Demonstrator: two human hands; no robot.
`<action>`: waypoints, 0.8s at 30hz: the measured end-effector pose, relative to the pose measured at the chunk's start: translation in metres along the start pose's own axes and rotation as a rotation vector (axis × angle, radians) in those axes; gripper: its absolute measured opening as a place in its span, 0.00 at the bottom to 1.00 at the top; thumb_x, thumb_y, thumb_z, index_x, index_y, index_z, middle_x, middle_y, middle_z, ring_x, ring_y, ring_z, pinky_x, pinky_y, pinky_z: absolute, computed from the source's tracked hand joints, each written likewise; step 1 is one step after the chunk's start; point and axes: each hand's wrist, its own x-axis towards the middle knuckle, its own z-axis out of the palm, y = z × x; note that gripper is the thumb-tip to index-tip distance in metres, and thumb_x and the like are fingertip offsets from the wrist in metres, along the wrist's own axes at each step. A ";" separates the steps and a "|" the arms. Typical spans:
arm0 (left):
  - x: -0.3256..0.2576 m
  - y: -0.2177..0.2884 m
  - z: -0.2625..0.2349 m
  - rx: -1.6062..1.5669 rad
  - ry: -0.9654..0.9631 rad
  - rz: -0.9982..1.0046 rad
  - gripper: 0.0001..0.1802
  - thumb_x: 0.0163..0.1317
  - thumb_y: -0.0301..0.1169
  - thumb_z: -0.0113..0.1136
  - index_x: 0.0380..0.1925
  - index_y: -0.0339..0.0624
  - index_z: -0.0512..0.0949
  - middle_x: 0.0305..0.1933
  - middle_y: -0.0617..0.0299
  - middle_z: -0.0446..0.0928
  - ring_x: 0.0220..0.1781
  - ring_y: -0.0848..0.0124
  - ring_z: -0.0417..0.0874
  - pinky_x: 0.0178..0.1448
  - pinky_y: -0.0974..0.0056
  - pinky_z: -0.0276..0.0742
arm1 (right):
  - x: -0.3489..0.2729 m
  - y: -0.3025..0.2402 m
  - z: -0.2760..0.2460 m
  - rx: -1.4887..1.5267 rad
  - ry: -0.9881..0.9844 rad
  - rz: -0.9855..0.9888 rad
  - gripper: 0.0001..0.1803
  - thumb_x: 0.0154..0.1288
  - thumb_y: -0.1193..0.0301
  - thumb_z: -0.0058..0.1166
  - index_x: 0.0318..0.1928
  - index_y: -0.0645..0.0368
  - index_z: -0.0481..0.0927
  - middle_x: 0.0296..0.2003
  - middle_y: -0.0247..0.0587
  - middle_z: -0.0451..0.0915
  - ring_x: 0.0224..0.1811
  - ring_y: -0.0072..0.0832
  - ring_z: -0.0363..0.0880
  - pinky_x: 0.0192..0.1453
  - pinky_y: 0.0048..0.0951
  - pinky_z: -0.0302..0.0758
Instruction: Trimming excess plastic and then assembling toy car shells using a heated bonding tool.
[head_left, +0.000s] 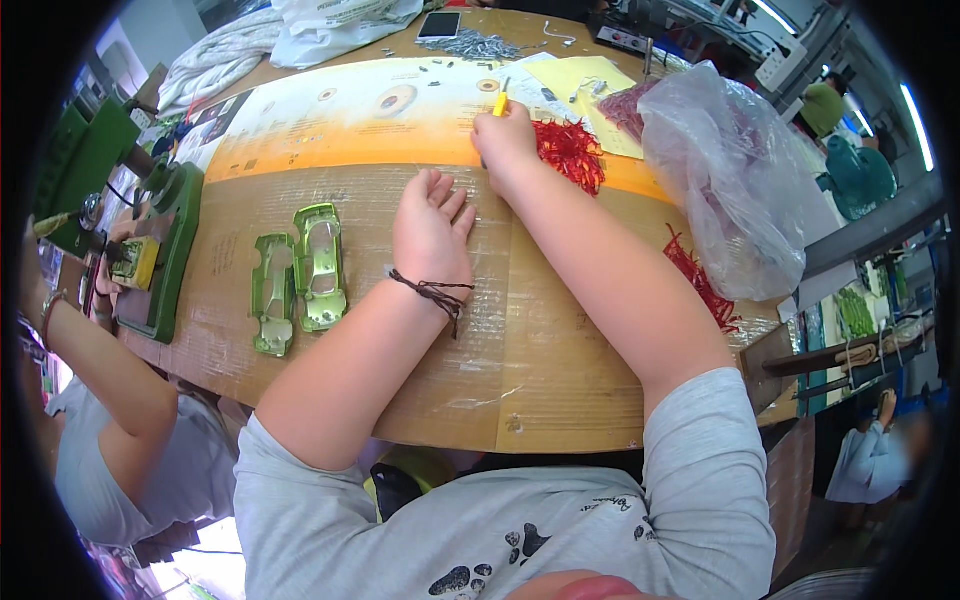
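My right hand [507, 142] is closed around a slim yellow-handled tool [501, 100]. Its handle sticks up above the fingers; the working end is mostly hidden, so I cannot tell its exact kind. Just right of that hand lies a pile of thin red plastic pieces [568, 155]. My left hand [437, 225], with a dark cord around its wrist, rests over the brown board with fingers loosely spread and nothing visible in it. To its left, two green toy car body shells [273, 295] [320, 268] lie side by side.
A green press [180, 250] stands at the left, where a co-worker's arm [110, 390] reaches in. More red pieces [698, 280] lie by my right arm, near a large clear plastic bag [735, 180]. Grey metal parts [470, 43] and a phone [440, 25] lie at the back.
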 end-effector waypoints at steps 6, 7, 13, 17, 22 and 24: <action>-0.002 -0.001 0.002 0.030 -0.030 -0.033 0.30 0.78 0.45 0.43 0.69 0.34 0.60 0.74 0.45 0.62 0.77 0.48 0.63 0.80 0.45 0.60 | 0.005 -0.018 -0.055 -0.017 0.069 -0.050 0.28 0.61 0.82 0.53 0.64 0.67 0.67 0.46 0.48 0.80 0.39 0.31 0.83 0.39 0.27 0.80; 0.001 0.001 -0.005 0.044 -0.018 -0.035 0.31 0.78 0.45 0.42 0.70 0.33 0.59 0.74 0.44 0.61 0.76 0.48 0.64 0.79 0.45 0.62 | -0.016 -0.032 -0.053 0.129 0.021 -0.001 0.28 0.62 0.83 0.51 0.64 0.67 0.66 0.49 0.51 0.80 0.44 0.36 0.85 0.45 0.29 0.82; -0.002 0.002 0.001 0.079 -0.069 -0.077 0.33 0.80 0.45 0.38 0.73 0.31 0.53 0.74 0.42 0.62 0.73 0.48 0.69 0.76 0.46 0.67 | -0.068 -0.095 -0.125 -0.050 -0.585 0.211 0.26 0.56 0.84 0.45 0.59 0.66 0.69 0.48 0.57 0.84 0.49 0.42 0.88 0.51 0.34 0.87; 0.000 0.002 -0.002 0.094 -0.068 -0.087 0.33 0.80 0.45 0.37 0.73 0.31 0.54 0.74 0.42 0.64 0.72 0.49 0.71 0.74 0.47 0.68 | -0.072 -0.123 -0.159 -0.456 -0.983 0.508 0.22 0.52 0.85 0.45 0.51 0.64 0.72 0.42 0.57 0.85 0.40 0.41 0.90 0.41 0.33 0.89; -0.002 0.005 -0.001 0.100 -0.081 -0.121 0.31 0.80 0.45 0.38 0.71 0.32 0.57 0.70 0.44 0.68 0.68 0.50 0.75 0.71 0.48 0.71 | -0.068 -0.120 -0.165 -0.646 -0.896 0.628 0.20 0.48 0.87 0.45 0.45 0.62 0.72 0.37 0.55 0.86 0.35 0.38 0.90 0.35 0.33 0.88; -0.001 0.002 0.001 0.124 -0.085 -0.125 0.30 0.80 0.45 0.38 0.70 0.32 0.58 0.69 0.44 0.69 0.67 0.50 0.76 0.69 0.48 0.73 | -0.058 -0.117 -0.163 -0.597 -0.858 0.607 0.21 0.50 0.86 0.45 0.47 0.62 0.72 0.37 0.53 0.86 0.35 0.35 0.90 0.36 0.32 0.88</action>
